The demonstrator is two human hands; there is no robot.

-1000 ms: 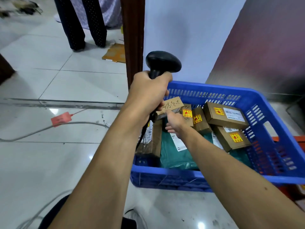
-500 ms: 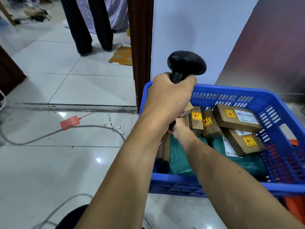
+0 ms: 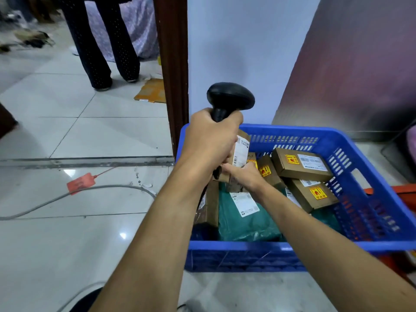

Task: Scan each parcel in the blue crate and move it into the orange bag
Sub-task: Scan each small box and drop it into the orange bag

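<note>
Small cardboard parcel [image 3: 241,152]: centre of frame, held upright above the far left corner of the blue crate [image 3: 247,246], white barcode label facing the camera. Right hand [image 3: 246,176] grips its lower end, fingers curled on the box. Left hand [image 3: 211,140] touches the parcel's left side, fingers wrapped tight round the handle of the black scanner [image 3: 230,99]; scanner head sticks up above the fist, top edge of the parcel just below it.

Crate fills the centre right, on the tiled floor. Inside:
- green poly mailer [image 3: 243,224] with a white label, under the hands
- flat brown parcel [image 3: 212,203] standing on edge at the left wall
- three brown boxes with yellow stickers, right of the hands: one [image 3: 266,171] beside the right hand, one [image 3: 301,164] lying across another [image 3: 313,194]

Orange bag [image 3: 405,190]: sliver at the right edge, behind the crate.

Left of frame: red tag [image 3: 81,183] and grey cable [image 3: 67,195] on the floor. Dark wooden post [image 3: 172,64] up the centre, touching the crate's far left corner. Upper left: a person's legs [image 3: 101,41], and a cardboard scrap [image 3: 152,90] by the post.
</note>
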